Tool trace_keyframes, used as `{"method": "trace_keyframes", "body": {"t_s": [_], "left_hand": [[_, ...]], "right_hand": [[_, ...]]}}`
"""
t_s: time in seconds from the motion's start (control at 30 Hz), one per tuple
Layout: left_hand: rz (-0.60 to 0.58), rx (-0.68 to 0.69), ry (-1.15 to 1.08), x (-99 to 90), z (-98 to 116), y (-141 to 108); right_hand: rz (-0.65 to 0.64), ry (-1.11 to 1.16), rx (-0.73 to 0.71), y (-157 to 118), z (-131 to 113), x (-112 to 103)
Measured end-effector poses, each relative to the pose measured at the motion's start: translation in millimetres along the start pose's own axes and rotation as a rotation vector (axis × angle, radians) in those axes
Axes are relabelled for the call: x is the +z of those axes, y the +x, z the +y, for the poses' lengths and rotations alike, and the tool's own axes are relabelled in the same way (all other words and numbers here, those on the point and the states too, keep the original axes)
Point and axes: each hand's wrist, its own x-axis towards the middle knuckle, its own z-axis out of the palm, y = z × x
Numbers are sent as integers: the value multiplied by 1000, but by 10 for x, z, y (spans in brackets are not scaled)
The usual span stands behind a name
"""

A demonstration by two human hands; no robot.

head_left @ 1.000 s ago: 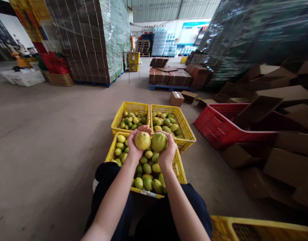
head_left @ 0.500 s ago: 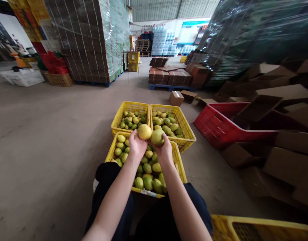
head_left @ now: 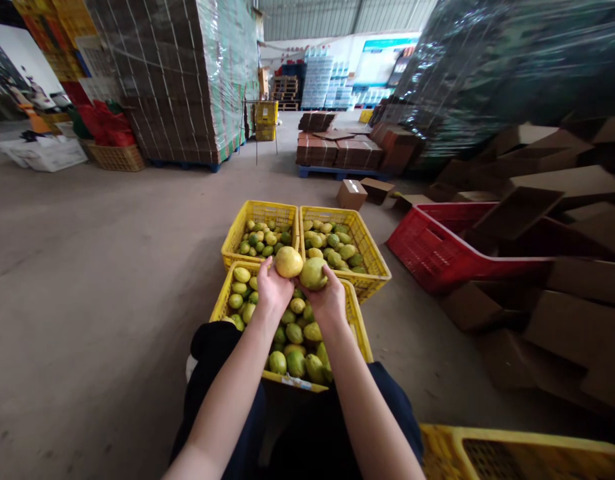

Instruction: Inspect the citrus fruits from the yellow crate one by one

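Note:
My left hand (head_left: 274, 288) is closed around a round yellow lemon (head_left: 288, 262). Beside it, my right hand (head_left: 329, 293) grips a greener lemon (head_left: 313, 273), and the two fruits are held close together. Both hands are above the near yellow crate (head_left: 358, 327), which holds many green and yellow lemons (head_left: 295, 364). Just beyond stand two more yellow crates side by side, the left one (head_left: 229, 241) with smaller lemons and the right one (head_left: 375, 261) with greenish-yellow ones.
To the right are a red crate (head_left: 417, 250) and a heap of cardboard boxes (head_left: 562, 320). Another yellow crate (head_left: 447, 443) is at the lower right. Flattened cartons lie on a blue pallet (head_left: 332, 173) ahead. Wrapped stacks (head_left: 162, 80) rise at the left.
Almost nothing differs. Both hands keep hold of the same two lemons in nearly the same place, and the view has shifted very slightly.

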Motion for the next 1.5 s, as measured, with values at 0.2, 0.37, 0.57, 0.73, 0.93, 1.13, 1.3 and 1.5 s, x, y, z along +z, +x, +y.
{"method": "trace_keyframes", "body": {"t_s": [0.2,0.37,0.57,0.73,0.93,1.13,1.3,1.5], "left_hand": [[-142,52,1,29,0,-73],[-186,106,45,25,80,-148],[-165,148,80,20,91,-144],[-43,80,27,40,58,-103],[74,-30,-94,19,14,-69],[117,-46,-145,39,41,-50],[50,-87,-122,76,112,-87],[-19,-54,-19,53,135,-64]], "right_hand": [[-52,0,-110,-150,-113,98],[-238,-167,-258,-287,-145,119],[-229,-318,-450,-297,-149,87],[-201,-303,-448,-254,-116,75],[-109,-232,-377,-253,-47,113],[-98,-32,-166,-260,-110,181],[-14,66,50,-220,-175,182],[27,139,54,-124,-140,148]]}}
